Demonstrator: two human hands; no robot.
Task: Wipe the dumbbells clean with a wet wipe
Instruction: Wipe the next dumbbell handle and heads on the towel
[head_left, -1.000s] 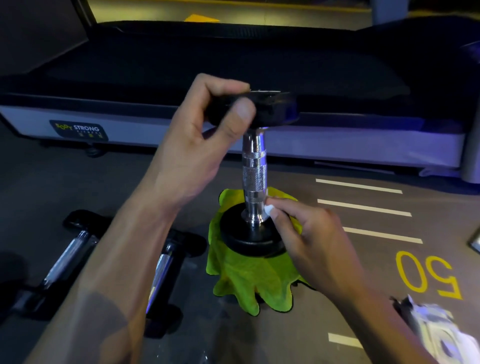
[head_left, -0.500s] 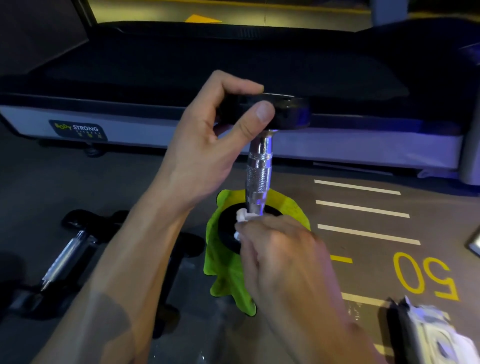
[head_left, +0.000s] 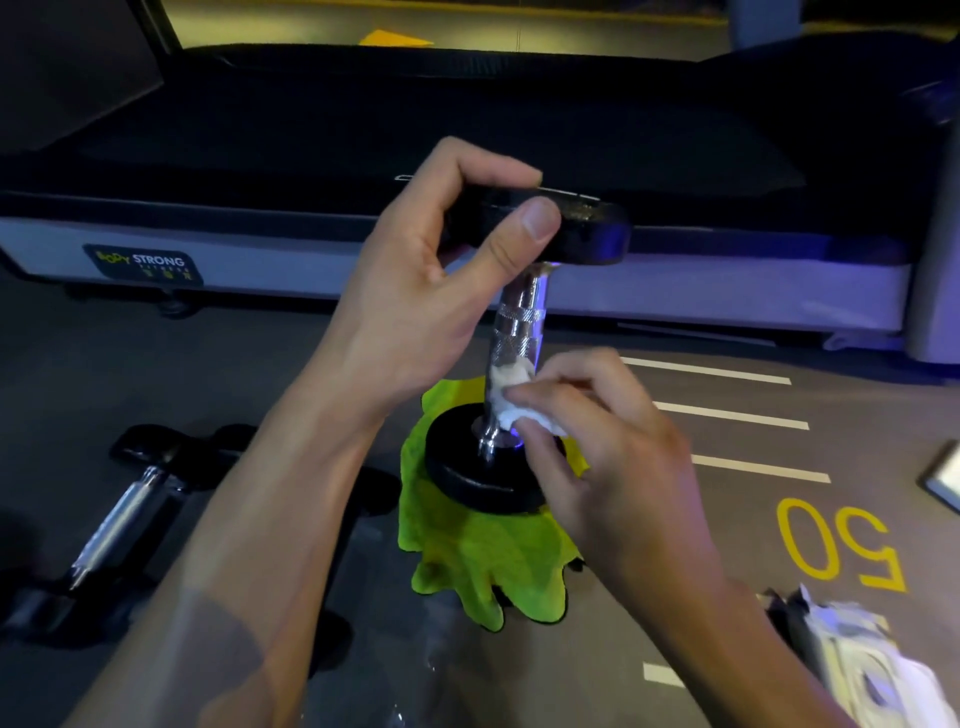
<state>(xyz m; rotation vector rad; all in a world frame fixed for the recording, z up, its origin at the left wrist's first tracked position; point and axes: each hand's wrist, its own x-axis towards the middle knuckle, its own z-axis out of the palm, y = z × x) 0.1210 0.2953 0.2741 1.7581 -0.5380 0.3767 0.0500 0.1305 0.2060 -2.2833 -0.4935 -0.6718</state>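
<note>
The dumbbell stands nearly upright, long axis vertical, its lower plate on a green cloth. The left hand grips the top plate; below it, the right hand pinches a white wet wipe against the chrome handle's base.

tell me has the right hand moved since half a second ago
Yes. The right hand with the wipe shifted right, off the handle's front to its right side, uncovering more of the green cloth.
</note>
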